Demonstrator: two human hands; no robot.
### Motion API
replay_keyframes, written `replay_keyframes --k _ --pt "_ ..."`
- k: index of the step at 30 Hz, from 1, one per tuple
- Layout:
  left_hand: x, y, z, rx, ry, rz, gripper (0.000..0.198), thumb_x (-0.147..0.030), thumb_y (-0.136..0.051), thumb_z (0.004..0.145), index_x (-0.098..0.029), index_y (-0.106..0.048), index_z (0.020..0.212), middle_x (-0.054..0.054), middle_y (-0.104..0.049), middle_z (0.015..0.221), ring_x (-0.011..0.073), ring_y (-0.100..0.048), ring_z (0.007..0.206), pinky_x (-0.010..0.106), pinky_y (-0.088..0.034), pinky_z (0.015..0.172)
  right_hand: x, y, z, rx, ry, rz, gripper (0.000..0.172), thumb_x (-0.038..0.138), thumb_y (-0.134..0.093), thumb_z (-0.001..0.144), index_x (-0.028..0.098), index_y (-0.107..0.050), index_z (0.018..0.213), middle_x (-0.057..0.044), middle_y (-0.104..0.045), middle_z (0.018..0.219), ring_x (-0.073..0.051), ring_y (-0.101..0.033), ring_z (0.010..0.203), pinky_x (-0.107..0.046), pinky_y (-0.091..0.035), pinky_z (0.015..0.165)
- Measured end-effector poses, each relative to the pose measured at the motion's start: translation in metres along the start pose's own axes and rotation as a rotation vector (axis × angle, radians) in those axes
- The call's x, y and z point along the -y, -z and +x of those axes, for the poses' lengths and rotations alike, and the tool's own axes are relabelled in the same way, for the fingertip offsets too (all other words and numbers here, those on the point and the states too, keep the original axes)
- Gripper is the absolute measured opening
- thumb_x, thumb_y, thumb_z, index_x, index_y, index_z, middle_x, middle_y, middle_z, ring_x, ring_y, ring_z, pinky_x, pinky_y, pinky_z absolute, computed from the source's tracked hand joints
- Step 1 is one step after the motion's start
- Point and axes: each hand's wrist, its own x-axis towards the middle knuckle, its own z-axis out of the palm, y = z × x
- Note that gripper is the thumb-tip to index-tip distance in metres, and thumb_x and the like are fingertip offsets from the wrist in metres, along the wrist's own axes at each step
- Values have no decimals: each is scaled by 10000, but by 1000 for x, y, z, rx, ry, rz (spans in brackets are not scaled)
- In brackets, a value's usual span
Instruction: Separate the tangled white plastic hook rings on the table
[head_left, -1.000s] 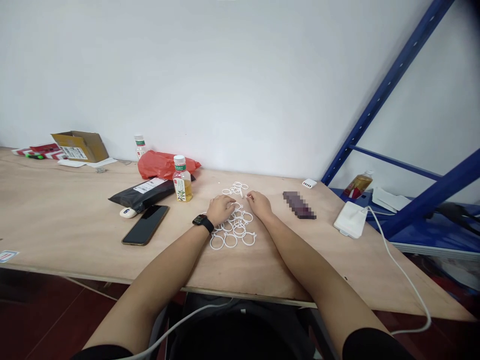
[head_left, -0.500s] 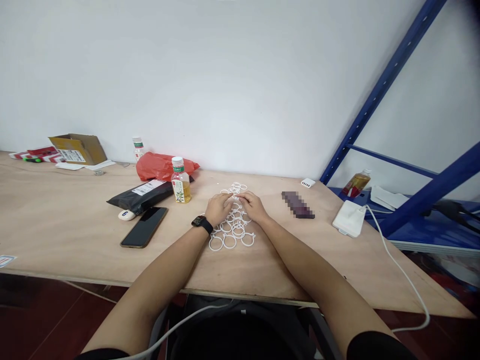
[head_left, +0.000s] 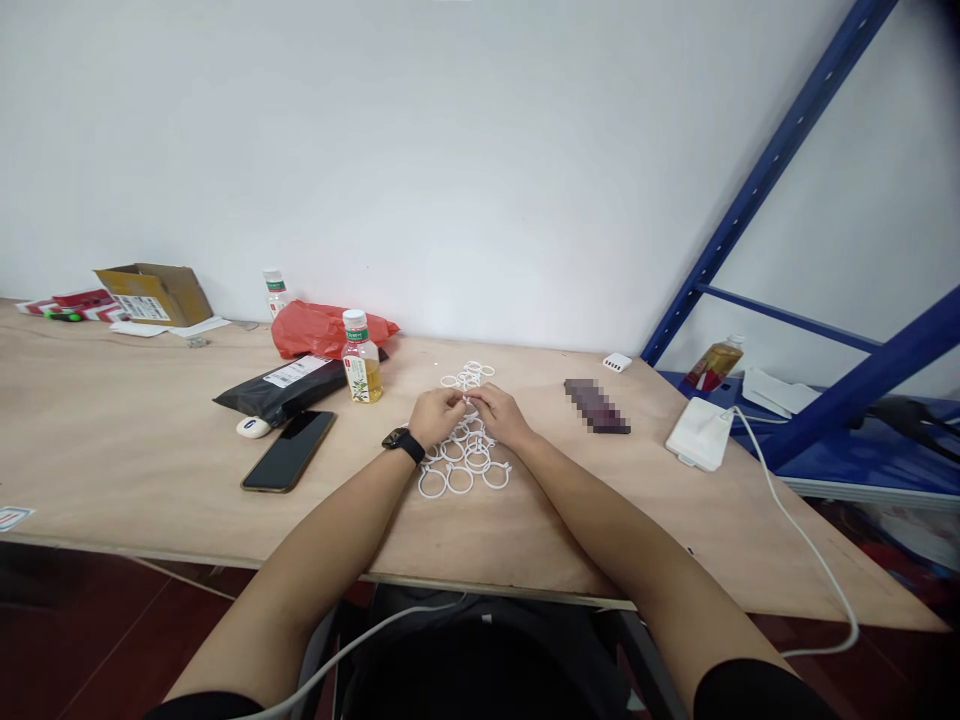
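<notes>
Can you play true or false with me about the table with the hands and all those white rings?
1. The left hand and the right hand are both at the pile of white rings. True.
2. The watch is on the right wrist. False: it is on the left wrist.
3. The phone lies flat on the table, left of the hands. True.
4. The bottle of yellow drink lies on its side. False: it stands upright with its cap on.
5. The red bag sits at the near table edge. False: it lies far back, by the wall.
</notes>
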Motion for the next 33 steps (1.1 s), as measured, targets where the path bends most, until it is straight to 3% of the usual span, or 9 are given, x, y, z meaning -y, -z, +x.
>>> replay_keyframes --k 7,13,16,19,24,29,33 --pt "0 2 0 -2 66 -60 194 -225 -489 752 -144 -663 728 1 -633 650 129 -547 624 232 -420 609 5 -3 0 75 119 -118 287 239 -392 967 224 -618 1143 -89 -645 1034 -213 -570 994 -360 -461 895" --pt "2 1 4 -13 68 -104 224 -204 -424 770 -164 -620 668 -3 -617 643 141 -560 663 245 -436 656 12 -10 1 67 128 -174 299 258 -352 980 231 -616 1118 -94 -645 1014 -227 -559 999 -383 -449 920" --pt "3 0 4 -47 91 -88 249 -208 -411 791 -169 -647 721 7 -649 685 150 -586 690 254 -456 688 6 -9 3 -23 65 -116 314 302 -343 991 227 -591 1169 -85 -646 1073 -212 -575 1025 -358 -451 930" --pt "4 -1 2 5 125 -36 271 -210 -425 799 -177 -694 812 24 -707 774 166 -628 741 263 -476 716 -13 -4 6 -124 -125 -99 357 303 -292 1001 215 -566 1213 -79 -645 1116 -194 -587 1037 -337 -451 934" --pt "5 -5 0 179 58 130 322 -214 -440 821 -205 -749 909 46 -734 1016 193 -653 950 295 -469 893 -46 -2 11 82 -376 -339 366 221 -371 952 252 -589 1244 -75 -604 1245 -231 -523 1143 -397 -393 992" --pt "4 -5 0 168 -1 174 323 -230 -479 821 -204 -752 991 53 -724 1051 206 -641 982 322 -457 948 -53 -9 10 249 -404 -463 383 325 -460 937 377 -534 1310 -48 -475 1409 -285 -379 1287 -497 -292 1035" --pt "4 -3 -1 157 2 162 303 -238 -497 826 -194 -754 980 59 -726 1035 203 -644 954 320 -469 925 -50 -8 8 244 -414 -447 276 314 -490 921 324 -626 1161 -50 -532 1328 -265 -417 1240 -458 -301 1010"
